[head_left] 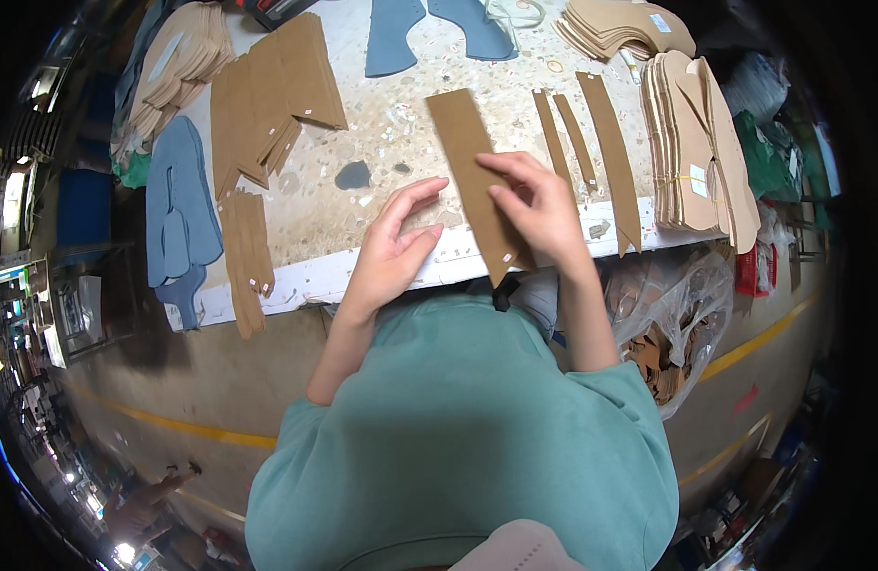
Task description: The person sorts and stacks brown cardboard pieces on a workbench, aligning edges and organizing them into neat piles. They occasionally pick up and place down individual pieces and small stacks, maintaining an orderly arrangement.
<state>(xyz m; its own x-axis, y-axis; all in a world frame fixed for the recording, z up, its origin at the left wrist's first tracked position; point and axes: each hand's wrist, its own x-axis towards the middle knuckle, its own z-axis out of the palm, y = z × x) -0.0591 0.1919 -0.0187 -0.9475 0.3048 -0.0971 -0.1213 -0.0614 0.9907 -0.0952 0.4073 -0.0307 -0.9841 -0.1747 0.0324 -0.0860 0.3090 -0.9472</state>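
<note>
Seen from above in a teal shirt [477, 357], working at a speckled surface [310, 195] with a brown strip [463, 143] laid aslant at the middle of its near side, pointed end at the front edge and marked with a small white tag [506, 258]. Resting the right grip [550, 214] on the strip from the right, with thumb and forefinger bent over its face; impossible to tell whether pinching or merely pressing. Holding the left grip [389, 255] empty and wide, with thumb and fingers parted, just left of the strip across a narrow gap. Flanked on the right by two slim strips [551, 133], a longer strip [610, 157] and, farther out, a tall beige stack [672, 143]. Bordered on the left by a brown stack [258, 90], with narrow brown pieces [244, 243] below and blue pieces [187, 190] beside them. Backed at the far side by two blue panels [394, 38], between beige piles at upper left [187, 48] and upper right [624, 27]. Set off, below the front edge at right, by a clear bag [710, 300] of brown scraps [662, 362], near a red basket [746, 271].
</note>
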